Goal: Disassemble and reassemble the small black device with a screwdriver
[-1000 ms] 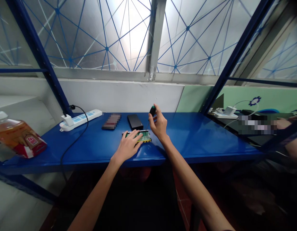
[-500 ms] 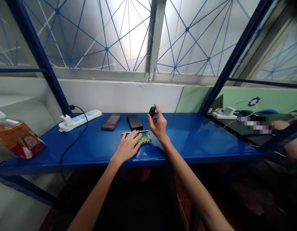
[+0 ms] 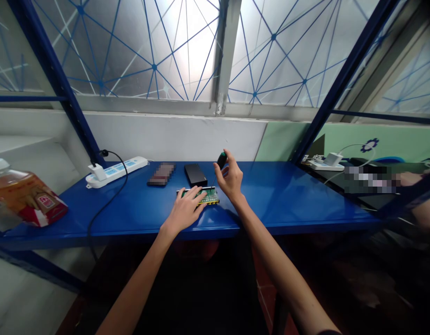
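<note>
A green circuit board lies on the blue shelf near its front edge. My left hand rests flat on the board's left part, fingers spread, pressing it down. My right hand pinches the black-and-green handle of a small screwdriver, held nearly upright with its thin shaft pointing down at the board's far right corner.
Behind the board lie a black box and a blurred flat item. A white power strip with a black cable sits at the back left. An orange-filled plastic jar lies at the far left. Another person's arm shows at the right.
Both hands stay on the board and screwdriver; the screwdriver handle shifted slightly between my fingers. The view tilted a little.
</note>
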Motion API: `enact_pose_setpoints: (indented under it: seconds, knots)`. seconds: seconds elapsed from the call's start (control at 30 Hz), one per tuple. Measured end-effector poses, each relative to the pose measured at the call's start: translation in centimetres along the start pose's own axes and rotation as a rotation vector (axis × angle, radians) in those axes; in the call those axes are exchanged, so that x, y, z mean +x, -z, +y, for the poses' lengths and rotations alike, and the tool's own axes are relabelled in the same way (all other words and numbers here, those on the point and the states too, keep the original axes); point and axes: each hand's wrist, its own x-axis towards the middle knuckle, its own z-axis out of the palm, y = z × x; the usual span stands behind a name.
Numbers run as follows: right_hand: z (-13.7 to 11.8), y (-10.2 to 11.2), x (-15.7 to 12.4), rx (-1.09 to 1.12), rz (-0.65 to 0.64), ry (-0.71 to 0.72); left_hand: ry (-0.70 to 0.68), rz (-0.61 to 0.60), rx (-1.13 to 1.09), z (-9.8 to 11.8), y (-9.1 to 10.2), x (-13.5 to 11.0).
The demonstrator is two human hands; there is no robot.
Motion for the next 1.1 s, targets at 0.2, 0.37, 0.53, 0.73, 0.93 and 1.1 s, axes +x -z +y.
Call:
enact_pose_setpoints:
  seconds: [0.2, 0.37, 0.53, 0.73, 0.93, 1.1]
  knots:
    - [0.16, -0.06, 0.0, 0.034, -0.027, 0.005, 0.006, -0.008, 0.005, -0.02, 0.05, 0.03]
    - [-0.05, 0.05, 0.06, 0.023, -0.005, -0.015, 0.003, -0.01, 0.011, -0.01, 0.02, 0.05]
    - [-0.2, 0.24, 0.08, 0.046, -0.046, -0.011, -0.002, 0.0, -0.001, -0.05, -0.05, 0.06]
    - [-0.11, 0.03, 0.03, 0.012, -0.014, -0.011, 0.004, 0.004, -0.011, 0.0, -0.05, 0.02]
    - [-0.22, 0.05, -0.08, 0.045, -0.074, 0.009, 0.002, 0.007, 0.0, 0.02, -0.04, 0.02]
    - [-0.13, -0.06, -0.05, 0.022, -0.058, -0.004, -0.003, -0.002, 0.013, -0.03, -0.07, 0.06]
